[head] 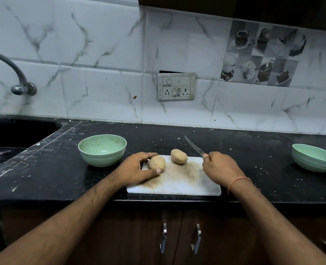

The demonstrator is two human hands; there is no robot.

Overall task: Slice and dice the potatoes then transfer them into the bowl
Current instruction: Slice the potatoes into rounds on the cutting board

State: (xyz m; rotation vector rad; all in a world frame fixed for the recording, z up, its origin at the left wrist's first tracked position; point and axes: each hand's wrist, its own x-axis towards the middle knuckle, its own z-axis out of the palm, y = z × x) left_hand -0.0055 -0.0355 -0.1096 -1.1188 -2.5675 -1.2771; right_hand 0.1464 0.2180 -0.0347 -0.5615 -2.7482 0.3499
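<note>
Left hand gripping near tan oval potato, long axis pointing away; right hand gripping steel knife, raised rightward.

Left hand fingers curled; right hand fisted (both arms extended).

Two whole potatoes on board (unpeeled) — green bowl left.

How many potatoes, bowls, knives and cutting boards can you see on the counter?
Potatoes: 2, the left potato and the right potato
Bowls: 2, the left bowl and the right bowl
Knives: 1, the knife
Cutting boards: 1, the cutting board
Total: 6
</note>
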